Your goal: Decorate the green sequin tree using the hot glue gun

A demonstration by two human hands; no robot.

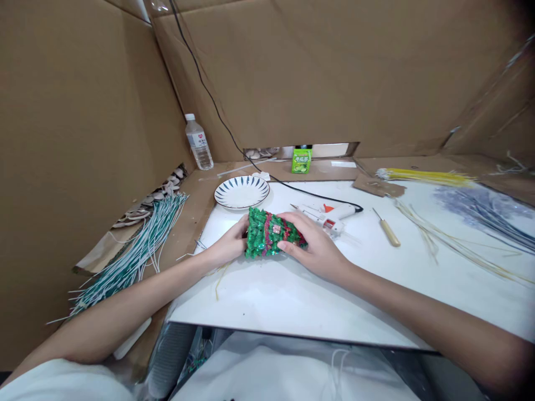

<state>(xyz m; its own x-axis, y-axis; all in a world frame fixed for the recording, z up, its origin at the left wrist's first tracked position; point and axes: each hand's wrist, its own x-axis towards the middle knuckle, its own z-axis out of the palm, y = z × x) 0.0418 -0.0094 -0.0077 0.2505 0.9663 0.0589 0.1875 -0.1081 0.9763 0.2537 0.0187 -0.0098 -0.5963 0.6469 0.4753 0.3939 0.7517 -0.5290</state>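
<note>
Both hands hold a green sequinned piece with pink and red bands, low over the white board. My left hand grips its left end, fingers curled round it. My right hand wraps over its right end and top, fingers pressed on the sequins. A white glue gun with an orange trigger lies just behind my right hand, its black cable running back to the cardboard wall.
Behind the piece sits a striped plate. A water bottle and a green carton stand at the back. A wooden-handled awl lies to the right, near yellow strands. Green-white wire stems lie left.
</note>
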